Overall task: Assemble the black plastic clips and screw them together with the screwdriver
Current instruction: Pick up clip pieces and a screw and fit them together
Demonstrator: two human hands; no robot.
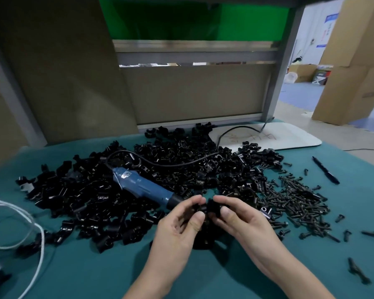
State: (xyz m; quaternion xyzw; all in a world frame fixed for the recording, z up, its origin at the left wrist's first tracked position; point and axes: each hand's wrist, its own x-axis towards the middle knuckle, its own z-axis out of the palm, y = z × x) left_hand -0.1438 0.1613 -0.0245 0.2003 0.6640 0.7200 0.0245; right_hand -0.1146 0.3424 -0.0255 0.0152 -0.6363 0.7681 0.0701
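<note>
Early on: your left hand (181,225) and right hand (240,221) both pinch black clips (212,207), held together low over the surface (95,272) near you, no screw in them as far as visible. The screwdriver (143,188) lies idle on the clip pile (171,165), screws (296,197) heaped right. Clips look small, glossy, blurred.

Green screen (194,20), grey partition (192,91) — cardboard boxes (350,83), blue floor (300,97)

Your left hand (179,223) and right hand (244,219) meet at centre, forearms angled inward, curled fingers and thumbs pinching black clip parts (212,207).
</note>
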